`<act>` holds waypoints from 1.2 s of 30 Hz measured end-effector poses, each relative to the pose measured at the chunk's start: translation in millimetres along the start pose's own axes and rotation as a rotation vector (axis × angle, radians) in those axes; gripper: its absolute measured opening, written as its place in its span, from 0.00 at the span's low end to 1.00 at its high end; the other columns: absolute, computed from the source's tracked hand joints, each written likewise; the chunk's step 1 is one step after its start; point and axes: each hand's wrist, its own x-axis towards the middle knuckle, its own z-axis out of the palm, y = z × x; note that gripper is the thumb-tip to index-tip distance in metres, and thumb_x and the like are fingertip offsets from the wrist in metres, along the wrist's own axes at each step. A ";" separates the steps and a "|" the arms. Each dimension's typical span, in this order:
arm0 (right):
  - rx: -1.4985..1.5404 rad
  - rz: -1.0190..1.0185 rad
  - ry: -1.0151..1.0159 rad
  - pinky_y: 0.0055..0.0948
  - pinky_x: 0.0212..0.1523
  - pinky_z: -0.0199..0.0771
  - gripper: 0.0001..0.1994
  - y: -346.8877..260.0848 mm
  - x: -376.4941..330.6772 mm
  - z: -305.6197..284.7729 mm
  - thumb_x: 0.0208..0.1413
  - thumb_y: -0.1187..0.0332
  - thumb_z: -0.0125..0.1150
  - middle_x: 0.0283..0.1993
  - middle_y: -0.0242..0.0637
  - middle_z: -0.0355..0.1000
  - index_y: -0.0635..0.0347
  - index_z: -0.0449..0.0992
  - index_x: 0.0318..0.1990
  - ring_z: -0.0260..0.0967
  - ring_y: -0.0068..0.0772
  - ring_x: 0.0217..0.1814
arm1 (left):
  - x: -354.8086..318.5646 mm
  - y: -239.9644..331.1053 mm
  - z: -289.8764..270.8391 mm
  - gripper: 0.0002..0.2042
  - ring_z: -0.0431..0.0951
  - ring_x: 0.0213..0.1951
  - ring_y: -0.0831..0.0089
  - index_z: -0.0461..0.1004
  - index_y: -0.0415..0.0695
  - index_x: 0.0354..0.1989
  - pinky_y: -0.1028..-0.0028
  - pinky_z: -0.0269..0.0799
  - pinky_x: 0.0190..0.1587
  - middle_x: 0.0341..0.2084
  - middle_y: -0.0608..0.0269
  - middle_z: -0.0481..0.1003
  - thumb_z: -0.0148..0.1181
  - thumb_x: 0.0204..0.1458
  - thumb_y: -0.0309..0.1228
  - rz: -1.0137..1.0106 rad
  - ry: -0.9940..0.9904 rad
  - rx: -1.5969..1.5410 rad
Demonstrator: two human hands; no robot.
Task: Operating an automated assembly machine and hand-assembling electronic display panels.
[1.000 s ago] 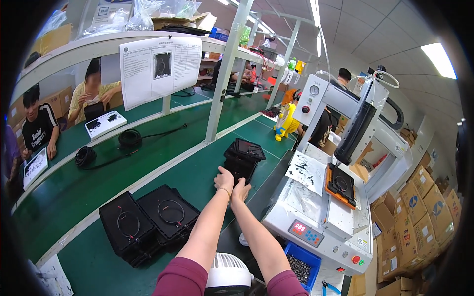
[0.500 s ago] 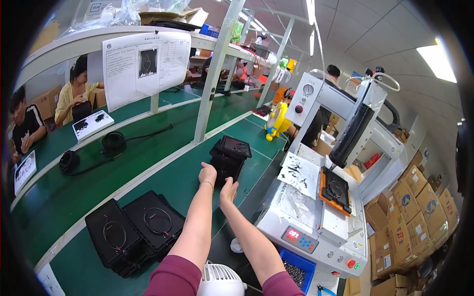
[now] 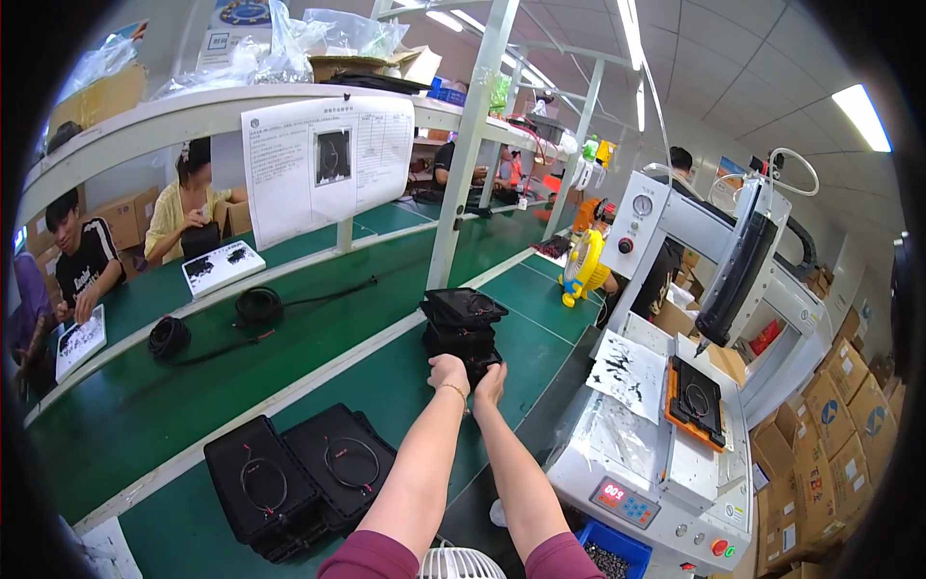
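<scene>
Seen in the head view: gripping the near, lower end of a stack of black cases (image 3: 463, 333) with left hand (image 3: 449, 372) and right hand (image 3: 490, 386), with fingers closed in around it, though cannot tell how tightly. Located on the green counter (image 3: 395, 386), beyond the paired cable-topped cases (image 3: 304, 478). Shifted rightward against the stack since half a second ago; judged from that, apparently adjusting the hold rather than releasing it.
</scene>
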 end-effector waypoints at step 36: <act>-0.187 -0.550 -0.275 0.27 0.46 0.66 0.23 -310.4 -94.2 -316.2 0.59 0.51 0.52 0.43 0.37 0.70 0.63 0.69 0.49 0.67 0.28 0.45 | -176.5 62.7 -59.3 0.16 0.70 0.39 0.63 0.62 0.35 0.41 0.73 0.73 0.36 0.37 0.53 0.63 0.53 0.53 0.35 0.189 -0.752 -0.416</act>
